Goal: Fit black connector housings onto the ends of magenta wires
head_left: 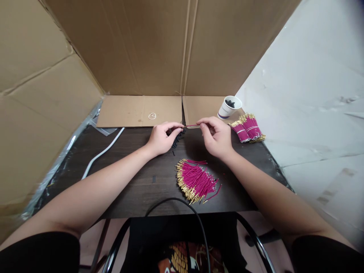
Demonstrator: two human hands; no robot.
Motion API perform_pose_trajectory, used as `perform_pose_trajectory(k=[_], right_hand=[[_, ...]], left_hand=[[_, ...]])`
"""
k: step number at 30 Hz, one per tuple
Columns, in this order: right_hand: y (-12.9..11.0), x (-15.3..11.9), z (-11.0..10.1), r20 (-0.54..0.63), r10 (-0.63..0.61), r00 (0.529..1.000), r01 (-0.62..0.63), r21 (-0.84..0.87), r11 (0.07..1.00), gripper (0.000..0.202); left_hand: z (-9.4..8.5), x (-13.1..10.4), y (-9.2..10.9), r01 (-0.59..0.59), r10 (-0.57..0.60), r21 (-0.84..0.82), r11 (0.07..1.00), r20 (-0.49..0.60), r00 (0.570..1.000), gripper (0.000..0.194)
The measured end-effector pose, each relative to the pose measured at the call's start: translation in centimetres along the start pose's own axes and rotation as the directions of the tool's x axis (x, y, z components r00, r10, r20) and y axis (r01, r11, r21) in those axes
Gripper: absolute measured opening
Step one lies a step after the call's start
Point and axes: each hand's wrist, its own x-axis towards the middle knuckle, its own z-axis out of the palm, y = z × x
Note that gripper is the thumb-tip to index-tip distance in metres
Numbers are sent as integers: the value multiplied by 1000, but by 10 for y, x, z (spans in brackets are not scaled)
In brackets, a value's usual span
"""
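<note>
A short magenta wire (192, 125) with a gold-coloured end is stretched level between my two hands. My left hand (165, 137) pinches around its gold end; whether the fingertips also hold a small black piece is too small to tell. The other end sits between the thumb and fingers of my right hand (215, 136). Just under my left fingers lies a heap of small black tube pieces (176, 141), partly hidden by the hand. Nearer to me, a fanned pile of magenta wires (197, 179) with gold ends lies on the dark table (127, 182).
A paper cup (227, 110) containing black pieces stands at the back right, beside tied bundles of magenta wires (248, 128). Cardboard walls (127, 45) enclose the back and left. A white cable (102, 151) runs along the left; a black cable (176, 199) loops at the front edge.
</note>
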Motion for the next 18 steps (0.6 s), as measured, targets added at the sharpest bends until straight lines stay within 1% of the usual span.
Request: perform_pose_trajectory(k=[3,6,12,18], right_hand=[[-3,0,-1,17,-41,999,42,-34,999,34],[-2,0,-1,22,-53,998,54,-40,998,33],[0,0,2,56,-57,997,59,-33,998,33],[1,-1,5,77,-48,996,48,-10,999,33]], left_hand=[[1,0,-1,16,-16,0,1000,0,1000,22],[1,0,-2,9,-9,2,1000,-3,1000,22],[1,1,-2,-31,31,-12,999,0,1000,20],[-1,1,3,-55,55,35,998,21,998,20]])
